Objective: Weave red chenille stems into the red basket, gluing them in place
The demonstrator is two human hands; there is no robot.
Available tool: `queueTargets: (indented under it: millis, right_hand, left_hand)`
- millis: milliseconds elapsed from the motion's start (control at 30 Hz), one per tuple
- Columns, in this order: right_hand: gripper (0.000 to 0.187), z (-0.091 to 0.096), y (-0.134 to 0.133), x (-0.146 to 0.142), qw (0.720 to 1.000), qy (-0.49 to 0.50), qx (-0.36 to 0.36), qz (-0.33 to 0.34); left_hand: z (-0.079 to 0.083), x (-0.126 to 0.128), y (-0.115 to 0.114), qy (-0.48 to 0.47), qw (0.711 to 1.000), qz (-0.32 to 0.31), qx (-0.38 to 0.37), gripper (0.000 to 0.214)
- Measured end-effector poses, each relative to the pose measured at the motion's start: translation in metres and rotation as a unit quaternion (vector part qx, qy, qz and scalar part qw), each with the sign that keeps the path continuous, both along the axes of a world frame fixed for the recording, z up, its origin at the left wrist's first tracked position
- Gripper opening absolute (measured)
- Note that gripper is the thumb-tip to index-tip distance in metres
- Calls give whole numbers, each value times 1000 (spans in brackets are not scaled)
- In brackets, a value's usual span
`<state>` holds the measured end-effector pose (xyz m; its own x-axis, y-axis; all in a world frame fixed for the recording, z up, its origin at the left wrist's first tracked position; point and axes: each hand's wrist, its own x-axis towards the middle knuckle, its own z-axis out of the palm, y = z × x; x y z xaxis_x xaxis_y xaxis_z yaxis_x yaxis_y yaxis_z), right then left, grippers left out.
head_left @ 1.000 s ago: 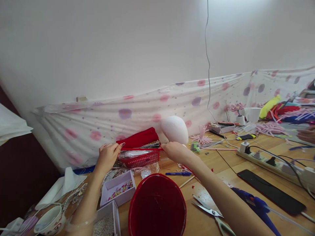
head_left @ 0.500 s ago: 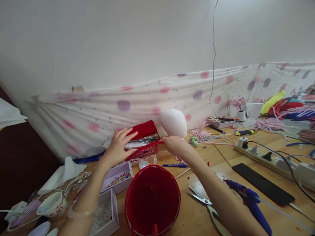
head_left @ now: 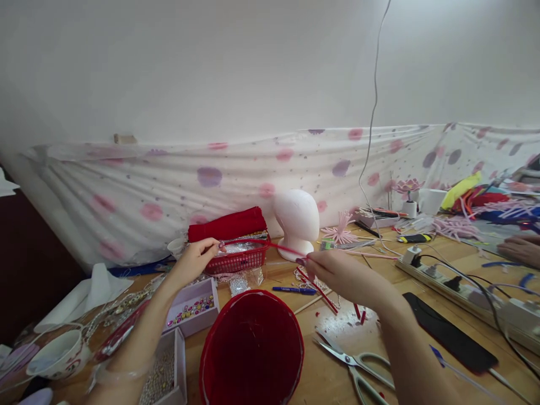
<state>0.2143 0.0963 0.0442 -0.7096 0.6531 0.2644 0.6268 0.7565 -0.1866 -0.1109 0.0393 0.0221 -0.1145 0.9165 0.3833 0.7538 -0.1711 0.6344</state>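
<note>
A thin red pipe cleaner (head_left: 291, 250) stretches between my two hands above the table. My right hand (head_left: 337, 273) is closed on its right end, in front of the white foam head (head_left: 297, 222). At the other side, the fingertips of my left hand (head_left: 200, 256) pinch together at its left end, in front of the red basket (head_left: 240, 262). Below and between my hands stands a large red, bucket-like form (head_left: 253, 349) with an open top and a pale line along its rim. Cut red pipe cleaner pieces (head_left: 318, 291) lie under my right hand.
Scissors (head_left: 348, 357) lie near the front, with a phone (head_left: 449, 332) and power strip (head_left: 464, 295) to the right. Boxes of gems (head_left: 194, 306) and beads (head_left: 162, 368) stand left. A blue pen (head_left: 294, 290) lies centrally. Another person's hand (head_left: 521, 250) is far right.
My left hand has gone from spread fingers to a pinch on the pipe cleaner. My right hand has moved right and slightly down, drawing the pipe cleaner out. The view has shifted slightly.
</note>
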Motion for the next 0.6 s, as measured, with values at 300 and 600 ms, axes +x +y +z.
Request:
queueTargets:
  millis: [300,600]
  right_hand:
    - [30,-21,19,-25,939,198,-277,54]
    - [48,-31,11,-58,818,455,-322,144]
  left_hand:
    - [2,31,15,-99,994,-14,-33,36]
    - [24,75,-3,-41,961,-239,-135,35]
